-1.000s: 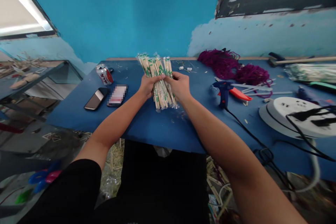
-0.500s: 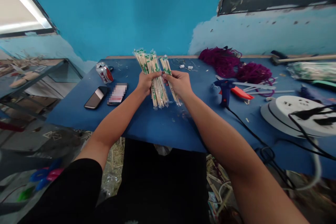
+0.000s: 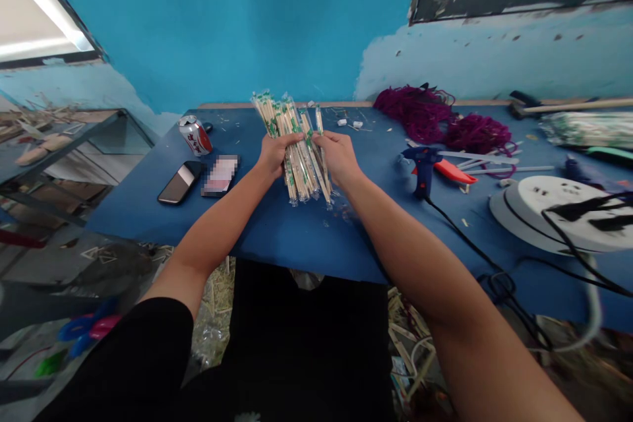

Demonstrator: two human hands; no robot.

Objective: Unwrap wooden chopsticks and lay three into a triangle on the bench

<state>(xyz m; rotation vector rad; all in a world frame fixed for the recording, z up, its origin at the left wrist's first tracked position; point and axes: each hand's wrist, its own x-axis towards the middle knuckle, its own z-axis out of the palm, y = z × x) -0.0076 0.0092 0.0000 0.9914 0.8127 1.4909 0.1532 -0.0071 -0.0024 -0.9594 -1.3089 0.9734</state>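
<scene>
Chopsticks (image 3: pixel 295 145) in clear wrappers stand as one bundle over the table (image 3: pixel 297 237), left hand (image 3: pixel 273 153) clasping the bulk, right hand (image 3: pixel 337 155) pinching a few at its edge; sorting looks barely begun, none laid aside

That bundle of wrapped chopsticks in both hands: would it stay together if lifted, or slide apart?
The bundle of wrapped chopsticks probably slips easily: the clear sleeves look glossy and the sticks already fan unevenly. Each stick looks stiff and light. Both the left hand and right hand clasp it.
</scene>
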